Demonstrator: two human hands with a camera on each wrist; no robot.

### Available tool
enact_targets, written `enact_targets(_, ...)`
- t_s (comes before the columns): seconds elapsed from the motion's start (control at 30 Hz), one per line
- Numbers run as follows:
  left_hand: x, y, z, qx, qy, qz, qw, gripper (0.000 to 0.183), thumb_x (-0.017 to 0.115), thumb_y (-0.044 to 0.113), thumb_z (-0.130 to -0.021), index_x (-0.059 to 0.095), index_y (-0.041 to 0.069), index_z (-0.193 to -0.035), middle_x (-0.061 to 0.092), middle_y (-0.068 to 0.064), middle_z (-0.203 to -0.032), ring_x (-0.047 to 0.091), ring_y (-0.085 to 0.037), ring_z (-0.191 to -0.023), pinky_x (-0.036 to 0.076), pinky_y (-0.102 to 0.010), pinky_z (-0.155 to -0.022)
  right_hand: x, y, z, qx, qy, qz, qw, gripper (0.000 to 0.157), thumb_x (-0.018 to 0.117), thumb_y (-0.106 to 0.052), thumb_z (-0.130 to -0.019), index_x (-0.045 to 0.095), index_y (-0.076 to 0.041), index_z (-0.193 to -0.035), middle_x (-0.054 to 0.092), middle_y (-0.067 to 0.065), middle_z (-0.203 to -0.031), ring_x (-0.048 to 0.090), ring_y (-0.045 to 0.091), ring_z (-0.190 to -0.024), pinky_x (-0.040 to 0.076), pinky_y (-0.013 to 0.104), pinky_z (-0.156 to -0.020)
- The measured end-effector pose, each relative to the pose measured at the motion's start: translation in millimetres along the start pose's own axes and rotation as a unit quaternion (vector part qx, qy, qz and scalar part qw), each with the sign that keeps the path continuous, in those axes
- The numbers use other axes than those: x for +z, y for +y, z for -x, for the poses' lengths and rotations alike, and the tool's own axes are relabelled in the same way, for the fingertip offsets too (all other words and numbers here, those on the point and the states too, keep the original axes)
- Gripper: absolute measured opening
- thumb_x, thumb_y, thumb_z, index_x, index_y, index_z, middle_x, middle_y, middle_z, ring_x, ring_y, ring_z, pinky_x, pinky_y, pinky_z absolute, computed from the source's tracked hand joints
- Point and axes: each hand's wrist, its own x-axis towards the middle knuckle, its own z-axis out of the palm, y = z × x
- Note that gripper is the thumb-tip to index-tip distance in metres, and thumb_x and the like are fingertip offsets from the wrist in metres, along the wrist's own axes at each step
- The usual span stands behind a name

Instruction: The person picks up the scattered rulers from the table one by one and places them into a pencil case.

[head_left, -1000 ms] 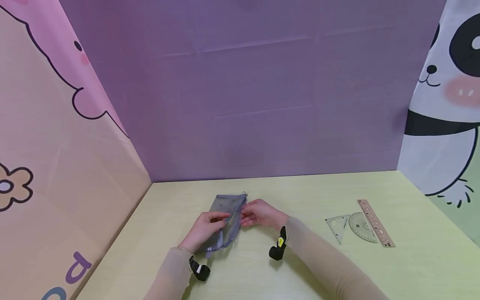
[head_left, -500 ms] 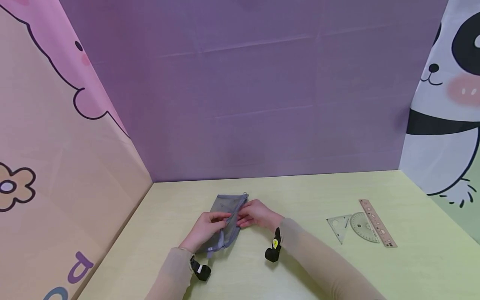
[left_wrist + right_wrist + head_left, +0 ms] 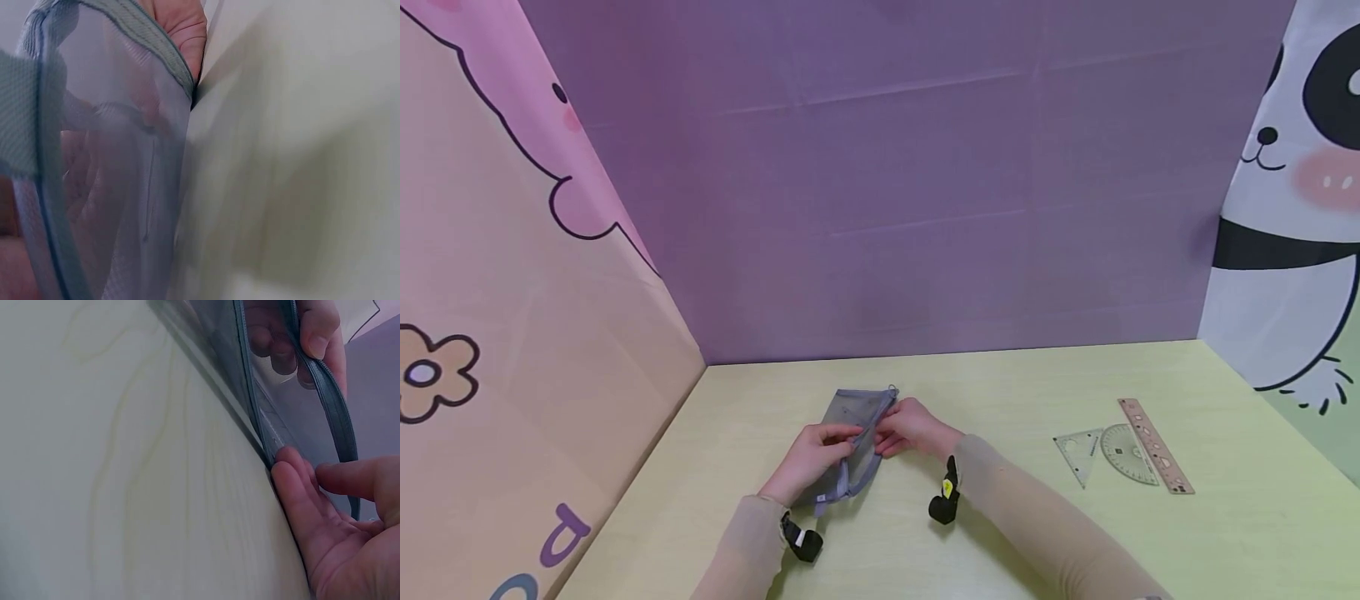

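Observation:
A grey-blue mesh zip pouch (image 3: 857,408) stands tilted on the table, its zip undone and its mouth facing right. My left hand (image 3: 811,457) pinches the near rim of that mouth between thumb and fingers and lifts it. In the right wrist view, the zip edge (image 3: 331,409) bows away from the opposite edge, leaving a gap. My right hand (image 3: 916,429) is at the mouth, fingertips just inside and thumb close above them. A clear strip (image 3: 274,422) shows beside those fingertips; I cannot tell whether they pinch it. Through the mesh (image 3: 119,187), shapes inside look blurred.
On the table (image 3: 970,383) to the right lie a clear set square (image 3: 1078,454), a clear protractor (image 3: 1123,454) and a pink ruler (image 3: 1156,447) with cut-outs. A purple backdrop (image 3: 880,183) rises behind the table, with printed cartoon panels at both sides.
My right hand has moved slightly left, its fingertips going further into the pouch mouth. The left hand keeps its hold on the rim, almost still.

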Motion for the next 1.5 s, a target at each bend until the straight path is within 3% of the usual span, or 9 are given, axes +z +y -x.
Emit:
enact_targets(0.47,0.5,-0.9,-0.7,0.006,-0.001,-0.002,1.0,0.028,0.063,0.007,-0.088,0.07,0.003,-0.115,0.067,-0.006,-0.101,0.052,-0.014,-0.076,0.039,-0.023,-0.06,-2.9,-2,5,-0.007,-0.001,0.022,1.0,0.012,0.056,0.0,-0.092,0.064,0.009,-0.09,0.064,0.012,-0.071,0.065,0.017,-0.057,0.055,0.032,-0.057)
enact_targets(0.57,0.0,13.9,7.0,0.006,-0.006,-0.004,1.0,0.029,0.062,0.005,-0.088,0.069,-0.001,-0.116,0.066,-0.007,-0.097,0.051,-0.014,-0.074,0.038,-0.023,-0.059,-6.2,0,8,-0.016,-0.008,0.022,1.0,0.012,0.057,-0.001,-0.092,0.063,0.009,-0.092,0.064,0.012,-0.071,0.065,0.018,-0.057,0.056,0.033,-0.058)
enact_targets(0.7,0.9,18.2,8.3,0.005,-0.009,-0.007,0.9999,0.029,0.061,0.004,-0.089,0.068,-0.002,-0.117,0.066,-0.008,-0.094,0.051,-0.014,-0.074,0.038,-0.023,-0.059,-14.3,2,13,-0.034,-0.02,0.023,0.999,0.009,0.057,0.0,-0.092,0.061,0.008,-0.092,0.063,0.013,-0.069,0.065,0.019,-0.057,0.056,0.034,-0.058)
enact_targets(0.87,2.6,0.1,-0.6,0.009,-0.001,-0.009,0.9999,0.029,0.064,0.009,-0.089,0.07,0.003,-0.117,0.065,-0.004,-0.092,0.051,-0.014,-0.073,0.038,-0.024,-0.056,-28.8,-3,24,-0.051,-0.014,0.04,0.998,0.016,0.057,-0.002,-0.093,0.06,0.011,-0.102,0.064,0.015,-0.076,0.065,0.019,-0.06,0.056,0.036,-0.062)
enact_targets(1.07,1.8,-1.5,-1.0,0.013,-0.004,-0.002,0.9999,0.029,0.064,0.008,-0.088,0.069,0.003,-0.117,0.067,-0.006,-0.096,0.053,-0.015,-0.075,0.04,-0.024,-0.058,-51.7,-10,39,-0.055,0.007,0.082,0.995,0.018,0.06,-0.01,-0.094,0.061,0.006,-0.103,0.065,0.018,-0.088,0.067,0.022,-0.069,0.056,0.038,-0.066)
enact_targets(1.27,2.1,-2.6,-2.5,0.013,-0.009,0.001,0.9999,0.03,0.064,0.008,-0.088,0.069,0.003,-0.118,0.067,-0.007,-0.099,0.053,-0.015,-0.076,0.041,-0.025,-0.06,-80.5,-10,58,-0.09,0.003,0.131,0.987,0.022,0.063,-0.014,-0.093,0.061,0.003,-0.105,0.066,0.02,-0.099,0.068,0.025,-0.079,0.056,0.038,-0.068)
enact_targets(1.5,1.1,-2.1,-1.7,0.013,-0.013,0.003,0.9998,0.031,0.064,0.01,-0.09,0.068,0.002,-0.119,0.067,-0.008,-0.107,0.054,-0.015,-0.079,0.043,-0.025,-0.062,-114.4,-5,88,-0.104,0.032,0.169,0.98,0.026,0.066,-0.019,-0.091,0.062,0.001,-0.106,0.065,0.015,-0.1,0.066,0.024,-0.085,0.054,0.037,-0.072)
